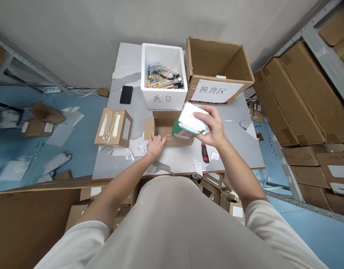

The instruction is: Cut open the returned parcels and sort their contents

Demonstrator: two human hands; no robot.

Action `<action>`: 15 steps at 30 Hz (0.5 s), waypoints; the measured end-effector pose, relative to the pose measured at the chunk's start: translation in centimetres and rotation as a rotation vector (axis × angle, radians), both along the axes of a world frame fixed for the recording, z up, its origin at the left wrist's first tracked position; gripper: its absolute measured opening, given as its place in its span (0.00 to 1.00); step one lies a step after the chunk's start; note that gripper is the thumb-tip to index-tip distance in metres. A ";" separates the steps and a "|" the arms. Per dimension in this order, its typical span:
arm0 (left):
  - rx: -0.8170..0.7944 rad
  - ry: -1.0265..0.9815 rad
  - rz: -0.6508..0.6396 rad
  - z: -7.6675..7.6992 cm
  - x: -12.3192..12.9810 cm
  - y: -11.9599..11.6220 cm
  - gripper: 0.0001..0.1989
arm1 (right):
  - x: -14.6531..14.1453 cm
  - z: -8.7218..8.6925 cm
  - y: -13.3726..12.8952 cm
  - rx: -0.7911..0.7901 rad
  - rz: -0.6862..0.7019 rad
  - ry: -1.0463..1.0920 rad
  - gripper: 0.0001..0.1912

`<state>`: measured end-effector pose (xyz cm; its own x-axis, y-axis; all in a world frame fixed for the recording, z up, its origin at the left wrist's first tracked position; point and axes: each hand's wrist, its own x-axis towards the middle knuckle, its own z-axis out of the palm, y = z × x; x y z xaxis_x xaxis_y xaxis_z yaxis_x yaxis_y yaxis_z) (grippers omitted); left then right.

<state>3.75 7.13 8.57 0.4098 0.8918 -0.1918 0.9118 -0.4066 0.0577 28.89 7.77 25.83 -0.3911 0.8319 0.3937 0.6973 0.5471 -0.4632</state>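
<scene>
My right hand (213, 127) grips a white and green box (191, 118), held tilted above the right end of an open cardboard box (176, 142). Its green side faces down and left, and its white end is up. At the cardboard box's near left corner, my left hand (157, 145) has its fingers hooked over the wall. The cardboard box lies open on the table, with a flap folded out to the left. Below my right hand, a red and black box cutter (205, 153) rests on the tabletop.
Behind stand a white foam bin (163, 98) of mixed items and a large labelled carton (194, 89). A taped carton (112, 129), a phone (126, 95) and crumpled paper (129, 154) lie left. Shelves with cartons (297, 97) flank the table (239, 149) on the right.
</scene>
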 end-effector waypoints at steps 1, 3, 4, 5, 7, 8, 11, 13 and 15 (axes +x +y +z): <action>0.003 -0.015 0.018 0.0 0.1 1.2 0.25 | 0.8 0.2 -1.1 0.029 -0.005 0.022 0.30; 0.005 -0.039 0.043 0.2 0.2 3.5 0.27 | 1.6 -0.9 -3.2 0.050 0.027 0.056 0.29; 0.010 -0.050 0.043 0.3 0.1 4.4 0.28 | 1.7 -2.2 -4.2 0.041 0.049 0.070 0.28; 0.022 -0.061 0.032 0.5 0.0 5.2 0.29 | 1.5 -3.8 -5.0 0.018 0.065 0.082 0.26; 0.062 -0.087 -0.018 0.8 -0.2 6.1 0.32 | 0.7 -7.7 -6.4 -0.073 0.070 0.085 0.24; 0.080 -0.098 -0.045 0.9 -0.4 6.2 0.34 | 0.2 -9.7 -6.8 -0.138 0.059 0.068 0.23; 0.069 -0.102 -0.081 1.1 -0.8 5.3 0.40 | -1.4 -14.7 -7.6 -0.326 0.019 -0.017 0.23; 0.031 -0.116 -0.060 1.0 -1.0 3.9 0.41 | -2.1 -17.0 -7.7 -0.392 0.021 -0.045 0.25; 0.025 -0.185 -0.038 0.7 -1.1 1.8 0.39 | -2.4 -18.4 -7.6 -0.404 0.047 -0.025 0.25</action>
<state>2.62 8.94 9.31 0.4695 0.8786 -0.0878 0.8705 -0.4439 0.2127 26.53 0.13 7.45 -0.4376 0.8987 0.0286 0.6896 0.3559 -0.6307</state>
